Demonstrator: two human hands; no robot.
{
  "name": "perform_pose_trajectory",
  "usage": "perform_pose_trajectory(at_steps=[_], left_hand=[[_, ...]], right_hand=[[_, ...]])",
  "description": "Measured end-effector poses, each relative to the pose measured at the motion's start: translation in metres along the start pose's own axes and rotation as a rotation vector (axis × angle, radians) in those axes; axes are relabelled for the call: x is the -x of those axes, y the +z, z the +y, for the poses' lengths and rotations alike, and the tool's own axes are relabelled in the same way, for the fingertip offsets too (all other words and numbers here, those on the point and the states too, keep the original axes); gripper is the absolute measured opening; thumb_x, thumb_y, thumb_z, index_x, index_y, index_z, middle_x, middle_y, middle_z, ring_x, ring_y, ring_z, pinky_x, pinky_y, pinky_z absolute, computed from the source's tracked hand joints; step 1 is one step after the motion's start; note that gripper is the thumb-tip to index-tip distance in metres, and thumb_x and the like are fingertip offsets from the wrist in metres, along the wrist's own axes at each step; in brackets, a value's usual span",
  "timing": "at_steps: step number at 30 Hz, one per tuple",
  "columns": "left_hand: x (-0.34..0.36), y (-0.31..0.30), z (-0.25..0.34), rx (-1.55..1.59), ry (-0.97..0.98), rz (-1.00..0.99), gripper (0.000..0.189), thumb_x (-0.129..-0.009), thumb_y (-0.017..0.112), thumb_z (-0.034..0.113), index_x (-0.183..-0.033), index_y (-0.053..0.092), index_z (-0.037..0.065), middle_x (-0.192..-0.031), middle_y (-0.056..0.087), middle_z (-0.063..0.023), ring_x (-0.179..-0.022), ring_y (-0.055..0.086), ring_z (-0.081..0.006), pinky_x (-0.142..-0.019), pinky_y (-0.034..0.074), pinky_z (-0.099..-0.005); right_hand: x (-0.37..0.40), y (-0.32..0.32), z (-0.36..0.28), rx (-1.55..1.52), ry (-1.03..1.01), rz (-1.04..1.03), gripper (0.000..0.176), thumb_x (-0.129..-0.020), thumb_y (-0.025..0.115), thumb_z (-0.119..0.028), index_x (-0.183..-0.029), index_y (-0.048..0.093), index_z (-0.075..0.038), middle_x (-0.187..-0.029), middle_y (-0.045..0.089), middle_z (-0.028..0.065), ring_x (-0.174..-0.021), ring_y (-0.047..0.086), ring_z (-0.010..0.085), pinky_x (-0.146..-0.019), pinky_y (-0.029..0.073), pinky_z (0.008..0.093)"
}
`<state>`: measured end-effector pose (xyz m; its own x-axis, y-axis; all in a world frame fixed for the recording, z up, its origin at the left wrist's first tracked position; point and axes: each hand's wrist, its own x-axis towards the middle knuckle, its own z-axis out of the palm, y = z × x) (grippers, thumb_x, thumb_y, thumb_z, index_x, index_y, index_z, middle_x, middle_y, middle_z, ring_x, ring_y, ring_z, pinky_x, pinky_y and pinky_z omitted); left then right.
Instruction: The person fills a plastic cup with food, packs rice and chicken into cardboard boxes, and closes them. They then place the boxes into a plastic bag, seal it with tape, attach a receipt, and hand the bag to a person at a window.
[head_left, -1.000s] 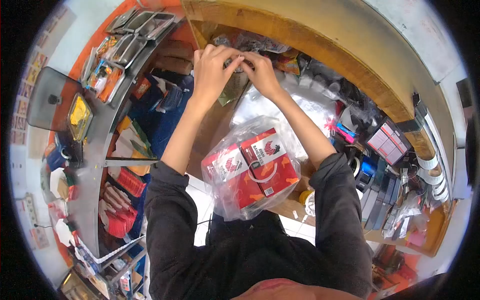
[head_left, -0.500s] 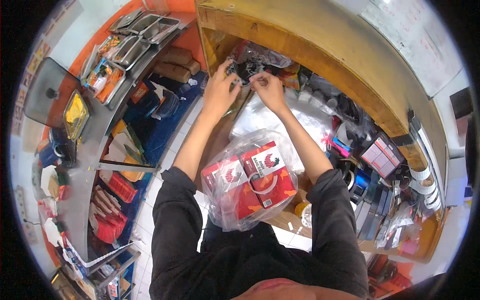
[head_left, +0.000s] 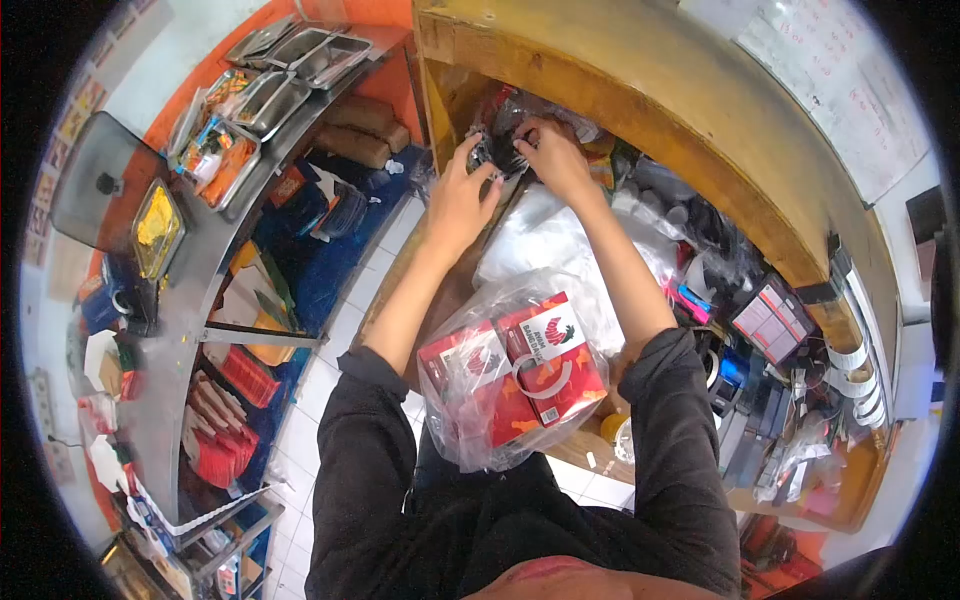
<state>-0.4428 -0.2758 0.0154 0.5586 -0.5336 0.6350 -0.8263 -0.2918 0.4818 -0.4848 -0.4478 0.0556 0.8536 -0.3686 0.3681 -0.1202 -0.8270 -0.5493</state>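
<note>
My left hand (head_left: 463,205) reaches into the back corner of the wooden counter, its fingers curved against a crinkled dark plastic bag (head_left: 481,152). Close beside it, my right hand (head_left: 556,160) has its fingertips bent down into dark plastic, and whatever they pinch is hidden. Nearer my body, two red and white printed boxes (head_left: 556,392) sit side by side inside a clear plastic carrier bag (head_left: 455,425) with a white handle. Behind that lies a pile of clear plastic bags (head_left: 535,237), under my right forearm.
On the left, a steel counter (head_left: 195,310) carries metal food trays (head_left: 272,105), with folded red cartons (head_left: 222,437) on shelves below. A wooden ledge (head_left: 640,90) overhangs the back corner. At right are a tablet-like panel (head_left: 768,322) and cluttered small items. A yellow-labelled roll (head_left: 617,435) lies beside the bagged boxes.
My right hand has moved a little up and deeper into the corner, its fingers now bent downward. My left hand stays close by, nearer the dark plastic. The whole view has shifted slightly.
</note>
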Motion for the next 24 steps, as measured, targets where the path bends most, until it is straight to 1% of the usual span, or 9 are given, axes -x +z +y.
perform_pose_trajectory(at_steps=[2, 4, 7, 11, 14, 16, 19, 23, 24], left_hand=[[0.003, -0.002, 0.003, -0.006, -0.022, -0.007, 0.019, -0.086, 0.066, 0.018, -0.096, 0.067, 0.002, -0.137, 0.047, -0.0170, -0.114, 0.056, -0.0365, -0.091, 0.048, -0.0438], [0.007, -0.003, 0.005, -0.015, -0.023, 0.002, 0.018, -0.086, 0.065, 0.017, -0.096, 0.067, 0.002, -0.137, 0.046, -0.0187, -0.115, 0.055, -0.0373, -0.091, 0.048, -0.0440], [0.013, -0.003, 0.011, 0.013, -0.059, -0.020, 0.019, -0.086, 0.065, 0.017, -0.096, 0.067, 0.002, -0.138, 0.045, -0.0194, -0.116, 0.054, -0.0378, -0.092, 0.048, -0.0439], [0.019, -0.002, 0.018, 0.010, -0.067, -0.023, 0.019, -0.086, 0.065, 0.017, -0.098, 0.066, 0.002, -0.140, 0.043, -0.0198, -0.116, 0.054, -0.0386, -0.093, 0.047, -0.0450], [0.019, -0.005, 0.011, 0.013, -0.071, 0.001, 0.018, -0.086, 0.065, 0.017, -0.097, 0.066, 0.002, -0.139, 0.044, -0.0206, -0.117, 0.053, -0.0388, -0.095, 0.046, -0.0454], [0.019, -0.007, 0.006, 0.020, -0.092, 0.006, 0.018, -0.086, 0.065, 0.017, -0.096, 0.066, 0.003, -0.139, 0.045, -0.0207, -0.117, 0.053, -0.0387, -0.095, 0.045, -0.0453], [0.016, -0.010, 0.002, 0.064, -0.097, 0.024, 0.017, -0.087, 0.064, 0.017, -0.095, 0.065, 0.003, -0.138, 0.046, -0.0210, -0.116, 0.053, -0.0386, -0.095, 0.045, -0.0452], [0.011, -0.003, 0.003, 0.065, -0.078, 0.039, 0.017, -0.087, 0.064, 0.017, -0.095, 0.065, 0.002, -0.139, 0.045, -0.0218, -0.117, 0.053, -0.0385, -0.095, 0.046, -0.0446], [0.011, -0.001, 0.004, 0.075, -0.088, 0.026, 0.017, -0.087, 0.064, 0.017, -0.095, 0.064, 0.002, -0.139, 0.045, -0.0220, -0.117, 0.053, -0.0385, -0.095, 0.045, -0.0443]], right_hand=[[-0.008, 0.000, -0.008, 0.078, -0.005, -0.013, 0.023, -0.084, 0.067, -0.024, -0.098, 0.067, -0.006, -0.096, 0.067, 0.0167, -0.092, 0.063, 0.0351, -0.083, 0.048, 0.0422], [-0.018, 0.000, -0.020, 0.039, 0.151, -0.036, 0.025, -0.081, 0.070, -0.031, -0.094, 0.067, -0.010, -0.098, 0.066, 0.0156, -0.098, 0.061, 0.0341, -0.086, 0.047, 0.0426], [-0.044, 0.021, -0.012, 0.194, -0.068, 0.135, 0.029, -0.078, 0.072, -0.037, -0.095, 0.069, -0.014, -0.101, 0.066, 0.0142, -0.101, 0.061, 0.0331, -0.087, 0.048, 0.0416], [-0.071, 0.055, 0.012, 0.300, -0.053, -0.009, 0.027, -0.079, 0.073, -0.035, -0.097, 0.070, -0.015, -0.101, 0.067, 0.0126, -0.100, 0.061, 0.0328, -0.088, 0.048, 0.0411], [-0.073, 0.061, 0.028, 0.102, -0.118, -0.189, 0.029, -0.083, 0.071, -0.032, -0.103, 0.069, -0.011, -0.103, 0.067, 0.0120, -0.099, 0.063, 0.0287, -0.089, 0.048, 0.0383], [-0.054, 0.043, 0.010, -0.409, -0.156, -0.032, 0.030, -0.087, 0.068, -0.027, -0.108, 0.065, -0.006, -0.102, 0.067, 0.0122, -0.097, 0.063, 0.0232, -0.087, 0.047, 0.0345], [-0.030, -0.008, -0.012, -0.216, 0.048, -0.099, 0.029, -0.088, 0.067, -0.022, -0.109, 0.063, -0.002, -0.099, 0.068, 0.0115, -0.095, 0.064, 0.0190, -0.084, 0.048, 0.0329], [-0.012, -0.018, 0.011, 0.117, -0.028, -0.289, 0.021, -0.085, 0.067, -0.011, -0.102, 0.062, 0.000, -0.094, 0.068, 0.0143, -0.091, 0.066, 0.0266, -0.083, 0.049, 0.0365], [-0.010, -0.010, 0.021, 0.119, -0.019, -0.312, 0.022, -0.083, 0.067, -0.010, -0.103, 0.062, -0.001, -0.097, 0.066, 0.0175, -0.095, 0.063, 0.0326, -0.085, 0.048, 0.0394]])
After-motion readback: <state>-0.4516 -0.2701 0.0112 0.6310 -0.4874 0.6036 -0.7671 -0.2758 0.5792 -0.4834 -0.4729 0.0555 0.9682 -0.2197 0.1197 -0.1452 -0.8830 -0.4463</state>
